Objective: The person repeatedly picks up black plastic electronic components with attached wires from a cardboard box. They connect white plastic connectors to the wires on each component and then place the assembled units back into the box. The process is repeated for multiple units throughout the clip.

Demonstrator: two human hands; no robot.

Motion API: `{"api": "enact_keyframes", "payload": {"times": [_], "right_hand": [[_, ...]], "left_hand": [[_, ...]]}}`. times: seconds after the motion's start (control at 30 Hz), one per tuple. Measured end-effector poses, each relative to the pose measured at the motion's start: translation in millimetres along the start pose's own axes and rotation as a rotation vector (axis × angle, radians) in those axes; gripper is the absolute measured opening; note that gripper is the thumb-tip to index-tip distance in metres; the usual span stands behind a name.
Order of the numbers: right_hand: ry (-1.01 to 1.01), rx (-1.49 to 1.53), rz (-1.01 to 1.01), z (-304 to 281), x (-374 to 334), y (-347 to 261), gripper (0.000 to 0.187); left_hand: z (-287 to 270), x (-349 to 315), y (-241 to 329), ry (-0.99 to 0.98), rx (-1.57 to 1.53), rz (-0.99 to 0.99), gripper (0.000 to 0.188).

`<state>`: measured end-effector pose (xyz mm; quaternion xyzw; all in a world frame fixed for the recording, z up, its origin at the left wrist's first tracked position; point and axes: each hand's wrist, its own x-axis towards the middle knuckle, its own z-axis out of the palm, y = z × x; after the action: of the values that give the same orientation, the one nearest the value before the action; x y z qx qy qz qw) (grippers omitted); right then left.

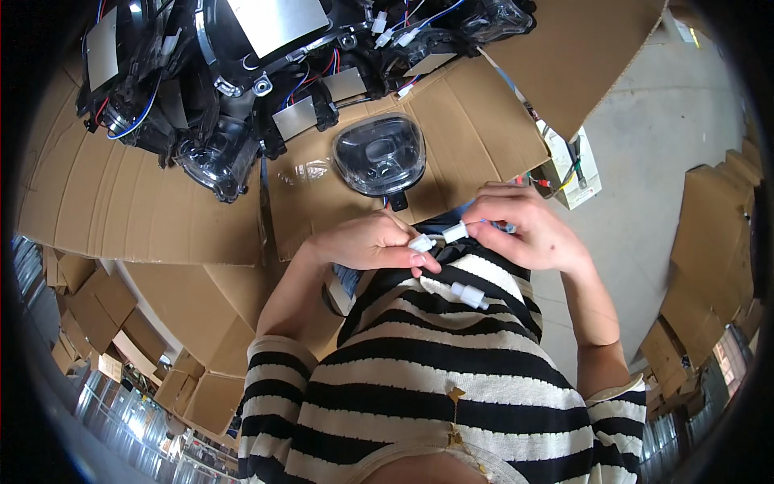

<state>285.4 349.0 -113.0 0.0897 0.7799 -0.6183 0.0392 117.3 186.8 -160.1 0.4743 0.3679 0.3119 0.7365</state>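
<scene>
My left hand (364, 240) pinches a white plastic wire connector (421, 244) between thumb and fingers. Facing it, a second white connector (455, 232) is gripped by the fingertips of my right hand (528, 227). The two connector ends lie close together, and I cannot tell whether they touch. Another white connector (469, 295) shows against the striped shirt, just below my hands. Past my hands, a headlamp (379, 155) with a clear lens rests on the cardboard (476, 137). Its black tab and a bit of wire point toward me.
Several black lamp units (218, 149) with metal plates and loose coloured wires are heaped at the far left and centre. A white box-shaped device (582, 173) with wires stands right of the cardboard's edge. Cardboard boxes (214, 399) and stacked cardboard sheets (709, 250) flank me.
</scene>
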Motion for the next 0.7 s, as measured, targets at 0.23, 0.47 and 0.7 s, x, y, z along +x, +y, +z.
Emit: {"api": "enact_keyframes", "payload": {"times": [0.23,0.47,0.7], "right_hand": [[-0.050,0.069,0.042,13,1,5,0.005],[-0.022,0.106,0.029,13,-1,7,0.003],[0.054,-0.086,-0.003,23,1,2,0.006]], "left_hand": [[-9,6,1,-0.163,0.003,0.063,0.026],[-12,8,-3,-0.224,-0.151,0.103,0.029],[-11,11,-7,-0.233,-0.075,0.080,0.031]]}}
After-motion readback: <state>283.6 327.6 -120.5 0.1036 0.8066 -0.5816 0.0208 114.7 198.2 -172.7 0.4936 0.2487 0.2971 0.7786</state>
